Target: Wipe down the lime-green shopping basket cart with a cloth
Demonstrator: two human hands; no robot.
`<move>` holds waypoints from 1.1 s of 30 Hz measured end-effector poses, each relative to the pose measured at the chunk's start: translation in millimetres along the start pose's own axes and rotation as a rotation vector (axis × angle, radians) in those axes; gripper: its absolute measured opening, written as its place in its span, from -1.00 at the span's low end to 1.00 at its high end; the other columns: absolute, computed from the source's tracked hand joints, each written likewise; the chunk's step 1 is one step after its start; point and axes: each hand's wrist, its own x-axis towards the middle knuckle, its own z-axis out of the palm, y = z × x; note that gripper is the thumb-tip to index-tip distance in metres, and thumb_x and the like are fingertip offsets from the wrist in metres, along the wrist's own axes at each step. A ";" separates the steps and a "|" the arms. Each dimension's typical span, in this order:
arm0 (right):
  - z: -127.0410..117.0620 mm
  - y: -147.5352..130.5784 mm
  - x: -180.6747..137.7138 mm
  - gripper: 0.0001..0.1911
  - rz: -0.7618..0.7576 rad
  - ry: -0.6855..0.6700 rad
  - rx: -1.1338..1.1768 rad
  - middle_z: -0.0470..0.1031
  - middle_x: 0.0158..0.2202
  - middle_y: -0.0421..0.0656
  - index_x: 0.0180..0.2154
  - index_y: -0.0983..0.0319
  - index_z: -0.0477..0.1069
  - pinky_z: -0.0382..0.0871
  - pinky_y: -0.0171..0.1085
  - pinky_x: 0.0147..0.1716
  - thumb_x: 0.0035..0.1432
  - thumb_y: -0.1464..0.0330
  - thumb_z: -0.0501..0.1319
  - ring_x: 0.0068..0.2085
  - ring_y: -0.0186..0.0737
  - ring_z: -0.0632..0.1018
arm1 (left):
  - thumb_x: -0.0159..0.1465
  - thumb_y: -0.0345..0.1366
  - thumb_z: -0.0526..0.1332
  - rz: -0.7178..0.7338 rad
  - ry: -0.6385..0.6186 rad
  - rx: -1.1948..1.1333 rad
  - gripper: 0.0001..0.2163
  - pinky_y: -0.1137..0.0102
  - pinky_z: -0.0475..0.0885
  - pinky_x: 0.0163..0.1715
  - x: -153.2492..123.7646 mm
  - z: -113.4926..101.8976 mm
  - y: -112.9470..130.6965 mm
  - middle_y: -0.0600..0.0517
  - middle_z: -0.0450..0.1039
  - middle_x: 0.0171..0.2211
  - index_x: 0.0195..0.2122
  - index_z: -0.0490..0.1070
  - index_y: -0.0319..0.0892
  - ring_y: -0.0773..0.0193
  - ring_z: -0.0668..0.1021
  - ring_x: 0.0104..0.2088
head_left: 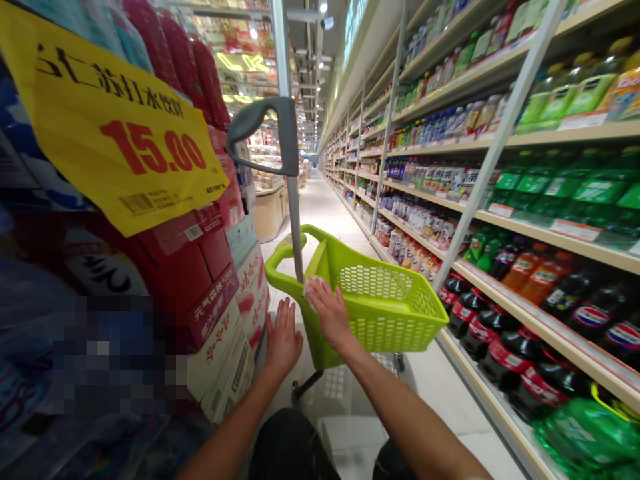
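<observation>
A lime-green shopping cart (pixel 390 330) with a perforated basket stands in front of me. From its handle end rises a metal pole (pixel 296 227) with a grey looped grip (pixel 263 137). My right hand (pixel 330 317) presses a crumpled whitish wipe (pixel 314 292) against the green plastic by the foot of the pole. The wipe is partly covered by my fingers. To the left of the cart, my left hand (pixel 284 341) hangs with fingers stretched out, holding nothing. It is close to the cart's side; whether it touches the plastic I cannot tell.
On the right, long shelves (pixel 545 233) carry soda bottles, with large cola bottles (pixel 535 383) at the bottom. Stacked drink cartons (pixel 220 333) rise close on the left under a yellow price sign (pixel 120 127). A tiled aisle (pixel 320 200) runs straight ahead.
</observation>
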 end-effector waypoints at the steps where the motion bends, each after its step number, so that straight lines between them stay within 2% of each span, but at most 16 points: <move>1: 1.3 2.6 -5.0 -0.54 0.002 -0.029 0.008 0.32 0.10 -0.13 0.04 0.14 0.29 -0.02 -0.05 0.14 0.15 0.56 -0.04 0.21 -0.18 0.16 | 0.07 -0.47 0.02 0.019 0.006 -0.001 -0.41 -0.02 -0.03 0.17 1.9 -1.3 2.9 -0.28 0.01 0.22 0.18 -0.01 -0.36 0.03 0.07 0.24; 4: 6.1 5.2 -17.8 -0.51 0.072 -0.016 0.017 0.31 0.11 -0.12 0.07 0.15 0.26 -0.04 -0.06 0.14 0.12 0.57 -0.04 0.21 -0.19 0.16 | 0.10 -0.47 -0.01 0.059 0.038 -0.007 -0.46 0.01 -0.07 0.18 10.2 -4.5 14.6 -0.26 0.04 0.21 0.16 0.03 -0.37 0.06 0.05 0.24; 6: 6.8 7.2 -15.5 -0.49 0.126 0.022 0.005 0.26 0.14 -0.13 0.10 0.13 0.20 -0.07 -0.02 0.15 0.13 0.56 -0.05 0.22 -0.19 0.13 | 0.11 -0.46 -0.02 0.097 0.049 -0.012 -0.48 0.03 -0.10 0.20 19.2 -5.5 23.9 -0.24 0.06 0.20 0.15 0.07 -0.36 0.09 0.05 0.25; 8: 2.4 20.3 -12.8 -0.49 0.137 0.000 -0.017 0.27 0.14 -0.14 0.10 0.11 0.20 -0.07 0.00 0.14 0.13 0.56 -0.05 0.21 -0.18 0.15 | 0.12 -0.45 -0.03 0.152 0.033 -0.010 -0.49 0.04 -0.15 0.21 30.0 -5.4 31.6 -0.22 0.07 0.20 0.14 0.09 -0.36 0.11 0.06 0.24; 10: -10.1 50.2 -22.8 -0.48 0.166 -0.062 -0.058 0.32 0.10 -0.15 0.07 0.11 0.25 -0.05 0.01 0.13 0.11 0.58 -0.06 0.17 -0.17 0.22 | 0.12 -0.45 -0.04 0.200 -0.003 0.003 -0.49 0.04 -0.19 0.21 39.9 -4.4 35.6 -0.19 0.05 0.21 0.15 0.09 -0.36 0.12 0.07 0.24; 12: -29.3 90.9 -47.9 -0.45 0.265 -0.103 -0.128 0.36 0.07 -0.14 0.02 0.13 0.31 -0.04 0.04 0.11 0.05 0.64 -0.08 0.13 -0.13 0.27 | 0.10 -0.46 -0.04 0.216 -0.032 0.021 -0.47 0.03 -0.22 0.21 46.9 -2.8 36.8 -0.16 0.04 0.22 0.16 0.09 -0.35 0.12 0.07 0.24; 15: -52.5 136.1 -84.5 -0.42 0.507 -0.034 -0.266 0.39 0.03 -0.08 -0.03 0.16 0.36 -0.06 0.10 0.11 -0.02 0.67 -0.09 0.09 -0.09 0.32 | 0.09 -0.46 -0.03 0.209 -0.061 0.041 -0.46 -0.01 -0.22 0.20 50.6 1.8 42.8 -0.13 0.03 0.22 0.16 0.10 -0.34 0.09 0.05 0.24; 17: -51.2 135.7 -88.3 -0.42 0.564 0.014 -0.284 0.38 0.04 -0.06 -0.01 0.18 0.35 -0.07 0.08 0.12 -0.01 0.66 -0.10 0.08 -0.11 0.33 | 0.09 -0.44 -0.02 0.234 -0.103 0.034 -0.46 -0.02 -0.19 0.20 50.1 6.8 54.1 -0.11 0.05 0.21 0.15 0.12 -0.33 0.09 0.05 0.24; 18: -45.3 127.2 -83.7 -0.42 0.534 0.006 -0.261 0.36 0.06 -0.06 0.01 0.18 0.33 -0.06 0.06 0.12 0.00 0.66 -0.10 0.10 -0.13 0.32 | 0.08 -0.44 -0.02 0.252 -0.130 0.027 -0.46 -0.02 -0.18 0.20 49.6 9.6 61.2 -0.10 0.07 0.21 0.15 0.13 -0.32 0.10 0.06 0.24; 20: -30.2 106.4 -70.1 -0.41 0.390 -0.074 -0.193 0.30 0.11 -0.11 0.06 0.12 0.26 -0.04 0.02 0.12 0.04 0.64 -0.08 0.15 -0.17 0.26 | 0.08 -0.44 -0.03 0.273 -0.172 0.021 -0.46 -0.01 -0.17 0.20 48.4 15.0 74.9 -0.08 0.09 0.20 0.14 0.15 -0.30 0.12 0.09 0.23; 22: -24.6 99.1 -65.5 -0.42 0.278 -0.153 -0.190 0.26 0.14 -0.14 0.08 0.07 0.23 -0.04 0.01 0.12 0.06 0.63 -0.04 0.19 -0.17 0.19 | 0.07 -0.44 -0.03 0.263 -0.182 0.034 -0.46 -0.01 -0.15 0.20 47.6 18.7 83.5 -0.06 0.08 0.20 0.15 0.14 -0.29 0.14 0.09 0.23; 24: -38.2 115.9 -80.4 -0.43 0.311 -0.184 -0.256 0.27 0.14 -0.14 0.06 0.07 0.26 -0.05 0.01 0.12 0.05 0.63 -0.03 0.20 -0.16 0.18 | 0.07 -0.44 -0.03 0.260 -0.187 0.046 -0.44 -0.01 -0.13 0.20 47.3 20.5 85.8 -0.04 0.05 0.21 0.16 0.12 -0.28 0.14 0.08 0.24; 28: -89.9 178.2 -131.9 -0.45 0.688 -0.100 -0.488 0.32 0.09 -0.05 0.00 0.18 0.35 -0.01 0.07 0.08 0.01 0.65 -0.06 0.13 -0.07 0.27 | 0.06 -0.43 -0.02 0.264 -0.208 0.039 -0.42 0.00 -0.12 0.20 45.8 22.8 85.4 -0.03 0.01 0.22 0.17 0.09 -0.30 0.14 0.07 0.24; 30: -97.1 187.3 -138.0 -0.48 0.787 -0.037 -0.534 0.33 0.08 -0.01 -0.03 0.24 0.37 0.06 0.04 0.05 0.00 0.64 -0.07 0.10 -0.07 0.31 | 0.06 -0.42 -0.01 0.244 -0.197 0.033 -0.42 0.01 -0.11 0.20 44.5 25.0 88.1 -0.02 0.00 0.23 0.17 0.08 -0.31 0.14 0.06 0.24; 31: -93.2 183.6 -134.6 -0.48 0.766 -0.018 -0.520 0.32 0.08 -0.02 -0.04 0.25 0.38 0.10 -0.01 0.04 0.00 0.64 -0.07 0.10 -0.09 0.30 | 0.06 -0.42 -0.01 0.233 -0.189 0.030 -0.42 0.01 -0.10 0.20 43.8 26.3 89.9 -0.02 0.00 0.23 0.17 0.08 -0.31 0.14 0.06 0.24; 33: -77.0 168.1 -122.7 -0.45 0.589 -0.032 -0.440 0.30 0.11 -0.08 -0.01 0.20 0.35 0.13 -0.11 0.04 -0.01 0.65 -0.07 0.15 -0.16 0.24 | 0.06 -0.41 -0.01 0.221 -0.172 0.021 -0.42 0.02 -0.11 0.20 42.9 28.1 92.8 -0.02 0.01 0.22 0.17 0.09 -0.31 0.14 0.07 0.24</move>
